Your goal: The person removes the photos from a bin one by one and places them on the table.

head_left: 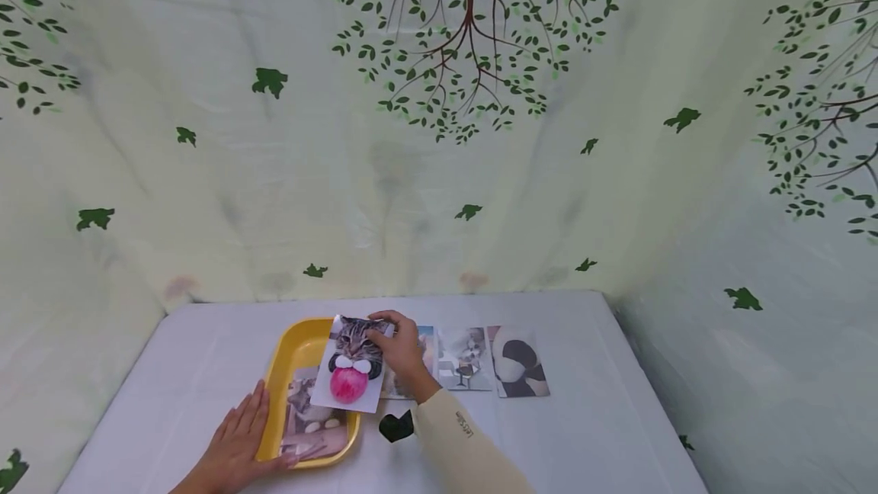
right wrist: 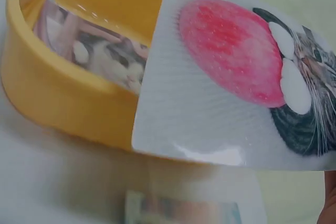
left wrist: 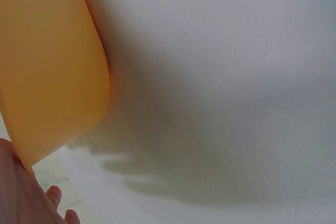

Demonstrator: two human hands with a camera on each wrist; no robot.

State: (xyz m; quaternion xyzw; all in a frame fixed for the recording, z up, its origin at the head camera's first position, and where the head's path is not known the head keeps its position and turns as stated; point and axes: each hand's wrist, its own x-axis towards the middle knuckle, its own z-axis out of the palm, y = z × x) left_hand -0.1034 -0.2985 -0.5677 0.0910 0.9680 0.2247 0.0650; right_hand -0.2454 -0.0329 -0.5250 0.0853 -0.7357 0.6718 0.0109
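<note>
Over the right side of the yellow tray (head_left: 305, 338), right hand (head_left: 405, 349) had the cat card (head_left: 348, 364) pinched at its upper right corner, thumb on the printed face. Card was tilted, picture side up, a tabby face above a pink ball; its lower end overlapped the tray opening. Left hand (head_left: 240, 433) lay flat along the tray's left side, fingers straight, thumb at the near rim, gripping no card. Inside the tray: another cat picture (head_left: 312, 433), face up. Right of the tray, a row of cards on the white table (head_left: 171, 372): grey-white print (head_left: 465, 360), then black-and-white print (head_left: 519, 363) at the end; others partly hidden behind the right hand. Dark shape (head_left: 396, 427) sat beside the cream sleeve (head_left: 469, 441). Leaf-printed curtain (head_left: 411, 204) behind it all.
</note>
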